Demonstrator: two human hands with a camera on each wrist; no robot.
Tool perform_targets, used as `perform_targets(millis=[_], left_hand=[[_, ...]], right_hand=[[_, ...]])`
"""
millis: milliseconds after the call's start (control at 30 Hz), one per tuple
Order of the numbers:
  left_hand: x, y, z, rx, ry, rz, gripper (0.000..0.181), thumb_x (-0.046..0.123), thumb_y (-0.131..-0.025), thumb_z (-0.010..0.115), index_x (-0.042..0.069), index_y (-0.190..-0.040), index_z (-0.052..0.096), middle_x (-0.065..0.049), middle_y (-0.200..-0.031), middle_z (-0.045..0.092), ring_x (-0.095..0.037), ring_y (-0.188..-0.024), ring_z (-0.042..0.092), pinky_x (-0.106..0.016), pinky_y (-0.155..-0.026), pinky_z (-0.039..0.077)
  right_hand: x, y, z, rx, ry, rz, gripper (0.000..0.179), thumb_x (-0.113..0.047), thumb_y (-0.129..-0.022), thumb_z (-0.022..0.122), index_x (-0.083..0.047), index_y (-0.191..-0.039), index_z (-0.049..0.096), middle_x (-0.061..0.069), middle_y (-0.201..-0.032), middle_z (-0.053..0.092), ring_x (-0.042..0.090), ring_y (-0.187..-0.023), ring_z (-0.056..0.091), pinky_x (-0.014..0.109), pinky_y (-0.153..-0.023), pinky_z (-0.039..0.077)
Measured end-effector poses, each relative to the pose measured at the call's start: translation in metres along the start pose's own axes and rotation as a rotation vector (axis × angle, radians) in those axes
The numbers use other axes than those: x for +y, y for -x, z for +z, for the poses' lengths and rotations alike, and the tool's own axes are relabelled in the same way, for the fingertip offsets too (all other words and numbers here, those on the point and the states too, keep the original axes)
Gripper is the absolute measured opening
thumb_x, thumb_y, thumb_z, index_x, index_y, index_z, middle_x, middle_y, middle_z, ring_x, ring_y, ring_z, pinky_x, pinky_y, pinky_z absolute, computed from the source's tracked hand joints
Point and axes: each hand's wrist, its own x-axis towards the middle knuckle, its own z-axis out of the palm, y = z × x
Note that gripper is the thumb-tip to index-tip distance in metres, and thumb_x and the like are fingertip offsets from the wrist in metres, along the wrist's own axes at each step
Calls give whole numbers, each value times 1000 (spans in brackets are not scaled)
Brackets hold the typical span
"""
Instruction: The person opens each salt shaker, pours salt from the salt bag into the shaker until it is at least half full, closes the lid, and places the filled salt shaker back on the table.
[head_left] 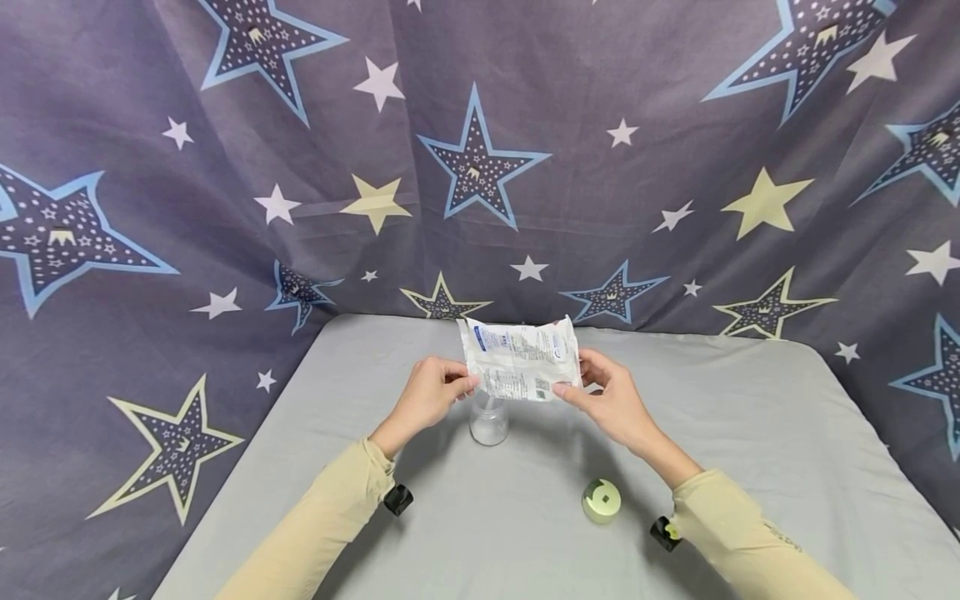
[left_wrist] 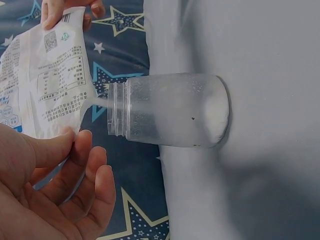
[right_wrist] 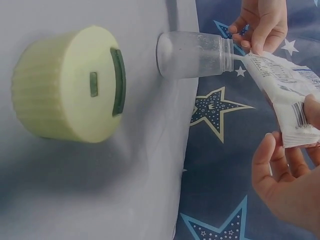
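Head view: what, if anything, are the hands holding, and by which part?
A white, printed, rectangular plastic packet: the left hand pinches its lower left corner, the right hand grips its right end.

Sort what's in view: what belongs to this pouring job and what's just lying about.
Belongs to the job:
bag, between left hand and right hand
jar, catching the pour
white stuff inside it
lid, standing apart, probably the jar's

Just there:
star curtain
grey sheet
black wrist cameras
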Motion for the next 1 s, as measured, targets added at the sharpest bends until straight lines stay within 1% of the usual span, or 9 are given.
perform_targets(millis=[167, 400, 700, 1000], left_hand=[[0, 0, 0, 2, 1, 4, 24, 11, -97, 78, 12, -73, 76, 1, -67, 68, -11, -60, 58, -29, -59, 48], [0, 0, -1, 5, 3, 21, 22, 10, -97, 78, 7, -75, 77, 1, -66, 68, -12, -60, 59, -29, -59, 48], [-1, -1, -1, 7, -10, 33, 23, 11, -97, 78, 6, -74, 77, 2, -65, 67, -11, -60, 59, -29, -60, 48], [-2, 0, -1, 5, -1, 25, 23, 11, -97, 78, 6, -75, 77, 1, -66, 68, -11, -60, 59, -29, -59, 48]], right_hand=[[-1, -1, 0, -2, 6, 0, 39, -3, -90, 83, -3, -126, 69, 11, -90, 71, 23, -78, 65, 28, -66, 53], [-2, -1, -1, -3, 8, 2, 38, -3, -90, 83, -4, -126, 69, 11, -89, 71, 22, -78, 65, 29, -66, 52], [-3, -1, -1, -2, 7, 0, 40, -3, -89, 83, -4, -127, 69, 11, -88, 71, 23, -77, 65, 28, -64, 52], [-4, -1, 0, -3, 11, -12, 40, -3, -89, 84, -5, -126, 70, 10, -89, 71, 21, -77, 65, 32, -66, 53]])
